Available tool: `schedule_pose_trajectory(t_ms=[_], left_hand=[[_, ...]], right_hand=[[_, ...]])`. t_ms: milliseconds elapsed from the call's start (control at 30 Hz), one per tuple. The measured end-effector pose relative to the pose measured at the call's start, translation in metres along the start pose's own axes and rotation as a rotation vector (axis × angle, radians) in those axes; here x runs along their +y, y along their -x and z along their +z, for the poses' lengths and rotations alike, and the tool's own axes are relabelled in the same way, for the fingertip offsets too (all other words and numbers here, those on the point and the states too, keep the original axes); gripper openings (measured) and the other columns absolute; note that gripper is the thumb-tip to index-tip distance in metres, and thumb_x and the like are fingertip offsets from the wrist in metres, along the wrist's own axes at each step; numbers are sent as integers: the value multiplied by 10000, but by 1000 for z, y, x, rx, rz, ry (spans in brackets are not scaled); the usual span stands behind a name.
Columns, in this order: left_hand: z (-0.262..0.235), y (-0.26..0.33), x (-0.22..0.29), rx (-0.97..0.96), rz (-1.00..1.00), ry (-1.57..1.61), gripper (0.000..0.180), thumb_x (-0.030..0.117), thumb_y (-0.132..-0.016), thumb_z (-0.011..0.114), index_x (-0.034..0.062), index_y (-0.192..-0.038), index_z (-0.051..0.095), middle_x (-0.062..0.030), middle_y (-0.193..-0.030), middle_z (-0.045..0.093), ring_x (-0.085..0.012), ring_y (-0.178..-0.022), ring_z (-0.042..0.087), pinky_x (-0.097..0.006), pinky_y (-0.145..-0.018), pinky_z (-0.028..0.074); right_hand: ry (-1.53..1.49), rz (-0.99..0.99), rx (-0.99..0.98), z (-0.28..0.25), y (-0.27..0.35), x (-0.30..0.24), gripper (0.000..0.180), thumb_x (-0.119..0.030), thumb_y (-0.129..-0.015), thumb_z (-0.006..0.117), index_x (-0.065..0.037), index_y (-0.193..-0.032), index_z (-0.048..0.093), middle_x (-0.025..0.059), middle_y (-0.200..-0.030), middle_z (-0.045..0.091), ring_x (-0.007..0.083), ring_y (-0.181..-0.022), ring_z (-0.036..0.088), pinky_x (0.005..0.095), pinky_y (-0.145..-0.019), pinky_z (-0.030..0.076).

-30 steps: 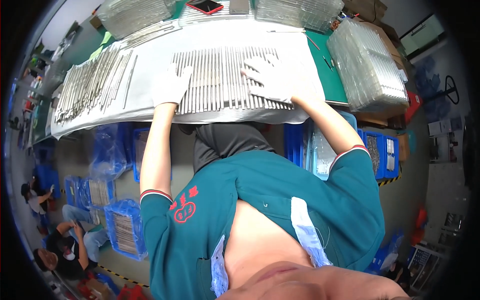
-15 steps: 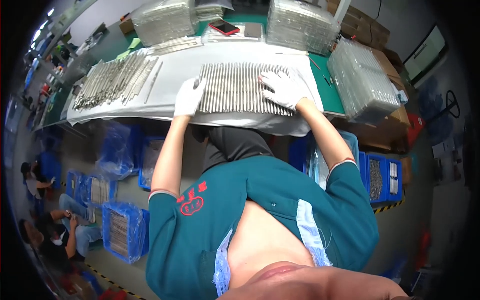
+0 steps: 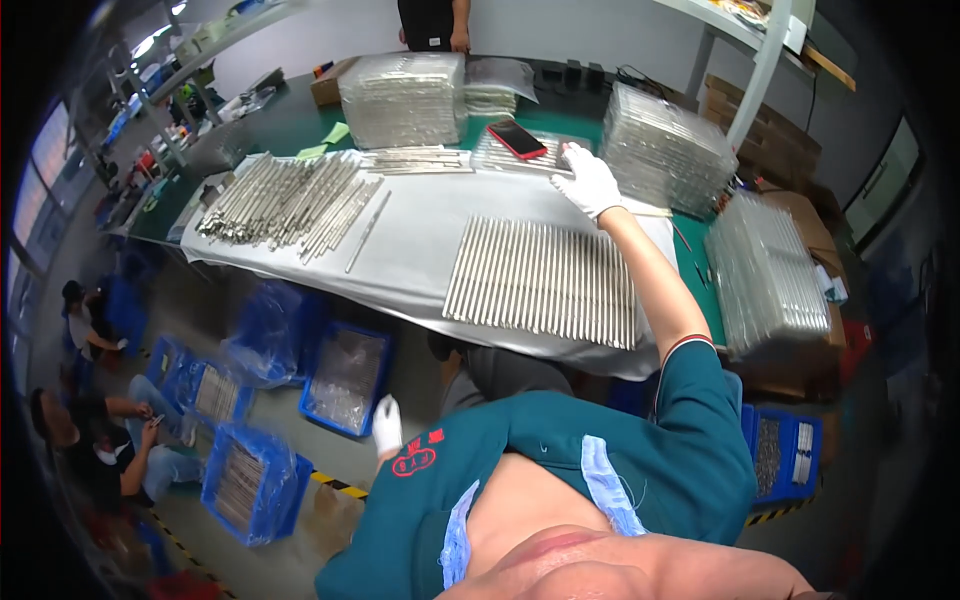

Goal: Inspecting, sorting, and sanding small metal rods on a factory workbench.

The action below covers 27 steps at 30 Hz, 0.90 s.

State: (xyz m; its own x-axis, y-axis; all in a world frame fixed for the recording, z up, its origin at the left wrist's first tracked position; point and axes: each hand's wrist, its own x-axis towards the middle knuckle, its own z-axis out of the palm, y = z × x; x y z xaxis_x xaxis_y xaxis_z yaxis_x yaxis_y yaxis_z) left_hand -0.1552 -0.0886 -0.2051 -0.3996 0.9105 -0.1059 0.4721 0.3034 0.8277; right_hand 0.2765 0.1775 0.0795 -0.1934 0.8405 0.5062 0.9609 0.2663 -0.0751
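My right hand (image 3: pixel 588 183), in a white glove, reaches across the table to the right end of a clear plastic tray (image 3: pixel 552 160). Its fingers are stretched out and apart, with the fingertips at a small grey piece on that tray; whether they touch it I cannot tell. A dark phone with a red edge (image 3: pixel 517 139) lies on the same tray. Nearer to me, thin metal rods (image 3: pixel 540 280) lie side by side in an even row on the white cloth (image 3: pixel 410 230). My left hand (image 3: pixel 386 425), also gloved, hangs low beside my body, its fingers not distinct.
A loose heap of metal rods (image 3: pixel 285 205) covers the cloth's left part, with one single rod (image 3: pixel 368 232) beside it. Wrapped stacks of trays (image 3: pixel 402 100) stand behind. Another wrapped stack (image 3: pixel 765 275) is at the right. Blue bins (image 3: pixel 345 375) sit on the floor.
Both hands have left the row of rods. My right hand has gone forward to the tray with the phone, my left hand down to my side. The view has shifted.
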Motion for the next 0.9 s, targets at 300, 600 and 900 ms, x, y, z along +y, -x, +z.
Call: schedule_pose_trajectory(t_ms=[300, 600, 900], left_hand=[[9, 7, 13, -77, -215, 99, 340, 249, -910, 553, 52, -1185, 587, -125, -1151, 630, -220, -1070, 586, -300, -930, 428], [-29, -32, 58, -57, -81, 342, 321, 173, -946, 530, 19, -1229, 540, -43, -1172, 580, -128, -1039, 535, -261, -916, 419], [-71, -45, 197, 49, 693, -119, 320, 39, -847, 598, 0, -1164, 581, -148, -1145, 603, -274, -1057, 573, -354, -937, 436]], right_hand=[[162, 425, -278, 62, -63, 36, 694, -511, -833, 492, -22, -1321, 436, 212, -1403, 357, 337, -1257, 388, 404, -1019, 372], [20, 553, -230, 54, -92, 33, 453, -304, -805, 468, -1, -1099, 631, 237, -1195, 562, 380, -1112, 546, 408, -958, 437], [-212, -155, -209, -59, 63, -17, 563, -255, -775, 613, -122, -1309, 498, 101, -1403, 436, 276, -1197, 504, 363, -1000, 384]])
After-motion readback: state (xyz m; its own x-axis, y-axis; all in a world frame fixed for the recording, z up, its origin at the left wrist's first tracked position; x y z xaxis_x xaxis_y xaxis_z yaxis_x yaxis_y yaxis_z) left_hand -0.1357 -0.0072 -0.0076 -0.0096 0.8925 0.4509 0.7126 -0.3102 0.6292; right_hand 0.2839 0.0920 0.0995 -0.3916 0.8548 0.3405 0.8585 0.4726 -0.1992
